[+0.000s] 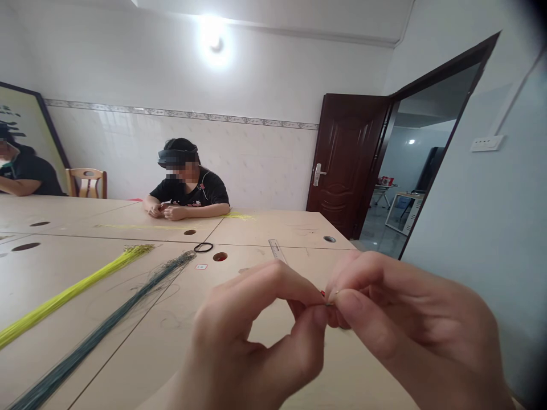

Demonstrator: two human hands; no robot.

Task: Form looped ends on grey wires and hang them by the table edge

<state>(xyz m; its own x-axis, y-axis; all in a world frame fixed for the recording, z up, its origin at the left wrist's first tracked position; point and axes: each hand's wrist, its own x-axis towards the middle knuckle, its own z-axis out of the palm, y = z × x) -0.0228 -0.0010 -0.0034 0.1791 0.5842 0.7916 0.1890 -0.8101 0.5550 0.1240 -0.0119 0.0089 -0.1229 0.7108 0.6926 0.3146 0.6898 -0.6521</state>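
Note:
Fingertip to fingertip, my two hands meet above the table. My left hand is closed in a pinch of thumb and forefinger. Opposite it, my right hand also pinches, its thumb against the bent forefinger. A tiny, thin, partly shiny piece shows where the fingertips come together, too small and covered to name. On the table to the left lie a bundle of yellow strands and a bundle of dark blue-green strands, both with tangled dark ends. Behind my fingers, a clear ruler is partly hidden.
A black ring lies beside a cable hole in the wooden table. Across it sits a person with hands together near yellow strands. Another person sits far left. A brown door stands ajar.

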